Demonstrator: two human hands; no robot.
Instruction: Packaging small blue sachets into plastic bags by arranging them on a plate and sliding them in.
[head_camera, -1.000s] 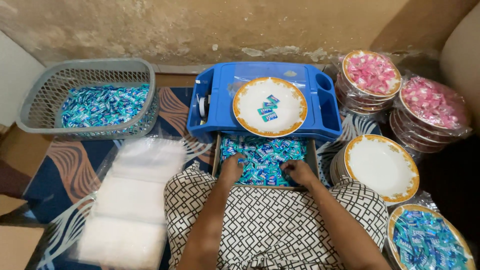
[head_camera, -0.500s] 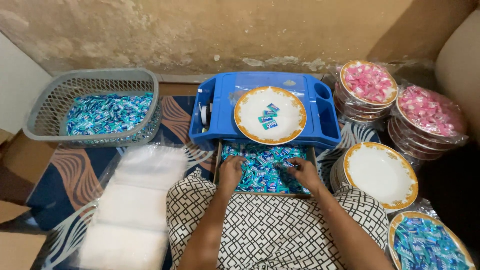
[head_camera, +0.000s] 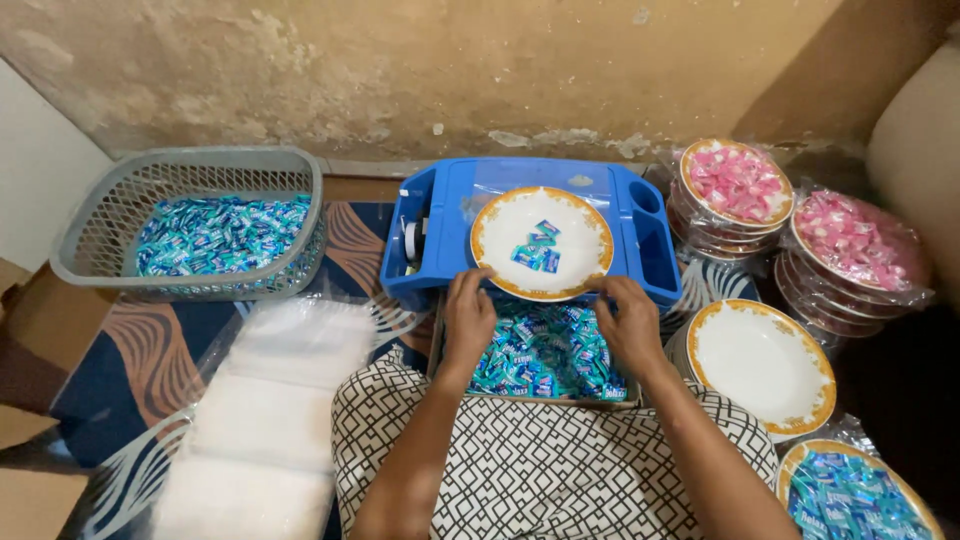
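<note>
Head view: left hand (head_camera: 468, 318) and right hand (head_camera: 628, 322), half a second ago sunk in the blue-wrapped candies (head_camera: 545, 352) of the lap tray, now raised to the near rim of the gold-edged plate (head_camera: 541, 243), fingers curled, contents of either grip not visible. Plate seated on blue tray (head_camera: 610, 190), a few candies at its centre. Apparently mid-transfer. Beyond: candy basket (head_camera: 190, 215) left, empty plate (head_camera: 765, 365) right, wrapped pink-candy plates (head_camera: 735, 185).

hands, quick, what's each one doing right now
Left hand: curled, fingertips at the near rim of the plate; a firm hold cannot be told.
Right hand: the same on the plate's right near rim, over the tray of blue candies.
</note>
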